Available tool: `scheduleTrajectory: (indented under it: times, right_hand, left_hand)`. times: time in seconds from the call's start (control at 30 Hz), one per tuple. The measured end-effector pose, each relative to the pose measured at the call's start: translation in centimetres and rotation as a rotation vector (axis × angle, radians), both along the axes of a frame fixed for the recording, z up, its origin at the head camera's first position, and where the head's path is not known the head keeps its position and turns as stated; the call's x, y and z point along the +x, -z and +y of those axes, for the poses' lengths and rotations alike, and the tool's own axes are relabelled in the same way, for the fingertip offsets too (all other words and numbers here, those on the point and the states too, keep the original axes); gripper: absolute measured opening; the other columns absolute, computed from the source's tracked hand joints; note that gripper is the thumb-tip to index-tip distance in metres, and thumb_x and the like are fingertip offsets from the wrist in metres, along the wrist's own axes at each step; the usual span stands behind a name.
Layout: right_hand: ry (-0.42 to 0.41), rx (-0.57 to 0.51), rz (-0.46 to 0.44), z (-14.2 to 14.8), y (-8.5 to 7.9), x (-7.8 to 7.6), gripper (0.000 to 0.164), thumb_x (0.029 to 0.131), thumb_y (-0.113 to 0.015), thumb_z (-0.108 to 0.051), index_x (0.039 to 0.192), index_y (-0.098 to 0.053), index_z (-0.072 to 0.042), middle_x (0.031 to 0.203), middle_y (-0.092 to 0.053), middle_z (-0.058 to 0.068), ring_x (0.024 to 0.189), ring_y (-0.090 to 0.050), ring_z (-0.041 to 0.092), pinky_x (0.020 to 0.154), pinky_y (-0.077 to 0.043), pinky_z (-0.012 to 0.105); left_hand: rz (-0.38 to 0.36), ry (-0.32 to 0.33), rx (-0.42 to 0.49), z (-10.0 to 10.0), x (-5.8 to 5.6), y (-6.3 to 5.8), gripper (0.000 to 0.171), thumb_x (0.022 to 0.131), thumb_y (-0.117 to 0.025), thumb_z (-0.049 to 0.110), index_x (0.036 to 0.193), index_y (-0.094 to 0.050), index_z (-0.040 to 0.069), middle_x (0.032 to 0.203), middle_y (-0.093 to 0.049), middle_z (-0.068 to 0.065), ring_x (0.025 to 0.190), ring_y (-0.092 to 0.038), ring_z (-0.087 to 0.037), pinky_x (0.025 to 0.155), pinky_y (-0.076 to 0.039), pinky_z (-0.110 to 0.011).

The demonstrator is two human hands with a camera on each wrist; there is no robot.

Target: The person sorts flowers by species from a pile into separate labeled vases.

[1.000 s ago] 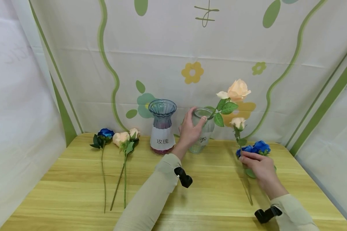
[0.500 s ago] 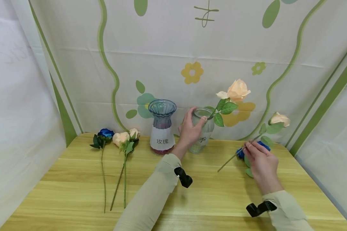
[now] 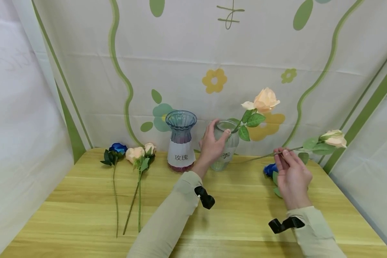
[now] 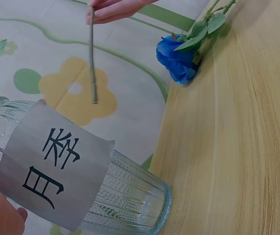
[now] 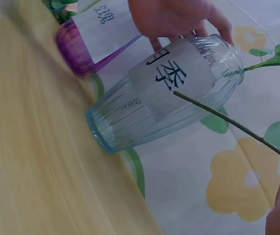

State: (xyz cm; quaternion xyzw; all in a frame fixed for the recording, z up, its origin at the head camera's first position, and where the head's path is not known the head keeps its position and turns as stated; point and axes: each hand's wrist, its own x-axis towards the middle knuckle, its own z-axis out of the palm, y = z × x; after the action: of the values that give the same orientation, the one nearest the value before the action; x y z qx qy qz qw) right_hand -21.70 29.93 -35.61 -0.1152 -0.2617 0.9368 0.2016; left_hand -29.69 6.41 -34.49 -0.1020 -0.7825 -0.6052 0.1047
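Note:
My left hand grips the clear ribbed glass vase near its neck, thumb at the rim. A white label with black characters wraps the vase. One peach rose stands in it, leaning right. My right hand pinches the stem of another peach rose, held above the table. Its bloom points right, and the bare stem end points left toward the vase, overlapping the label in the right wrist view. Under the right hand lies a blue rose, partly hidden by it.
A blue-and-purple glass vase with a labelled front stands left of the clear one. On the table's left lie a blue rose and peach roses with long stems. A printed cloth backdrop rises behind the table.
My right hand has turned the peach rose from upright to nearly level, its bloom swinging right and its stem end swinging left and up. The left hand stays on the vase.

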Motion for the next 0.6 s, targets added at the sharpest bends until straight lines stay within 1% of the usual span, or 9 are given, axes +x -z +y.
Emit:
scheduleTrajectory:
  times: [0.13,0.3,0.47,0.6]
  right_hand:
    - [0.047,-0.041,0.035,-0.4,-0.6,0.0,0.022,0.091,-0.074,0.012,0.112,-0.071,0.007,0.097,-0.078,0.02,0.094,-0.081,0.033,0.085,-0.066,0.035]
    - [0.094,-0.084,0.049,-1.1,-1.3,-0.1,0.02,0.089,-0.076,0.014,0.108,-0.071,0.008,0.094,-0.078,0.021,0.091,-0.08,0.034,0.083,-0.066,0.036]
    - [0.099,-0.138,0.072,-1.5,-1.6,-0.2,0.021,0.089,-0.076,0.014,0.109,-0.07,0.008,0.093,-0.078,0.023,0.089,-0.08,0.034,0.085,-0.066,0.037]
    - [0.09,-0.144,0.088,-1.8,-1.8,-0.3,0.023,0.091,-0.074,0.012,0.112,-0.069,0.007,0.094,-0.077,0.021,0.091,-0.079,0.033,0.087,-0.065,0.036]
  left_hand:
    - [-0.003,0.004,-0.002,0.0,0.0,-0.1,0.067,0.103,-0.059,0.049,0.163,-0.037,0.029,0.169,-0.042,0.001,0.155,-0.042,-0.028,0.128,-0.014,-0.062]
    - [-0.005,0.001,-0.005,0.1,0.0,-0.1,0.067,0.104,-0.059,0.049,0.163,-0.037,0.029,0.169,-0.042,0.001,0.154,-0.043,-0.028,0.128,-0.015,-0.061]
    - [-0.003,-0.006,-0.005,0.1,-0.1,-0.1,0.066,0.104,-0.06,0.048,0.163,-0.037,0.029,0.168,-0.043,0.001,0.153,-0.044,-0.029,0.127,-0.015,-0.06]
    - [-0.001,-0.005,-0.002,0.1,-0.1,0.0,0.066,0.104,-0.06,0.048,0.163,-0.037,0.029,0.168,-0.043,0.001,0.154,-0.043,-0.028,0.128,-0.015,-0.061]
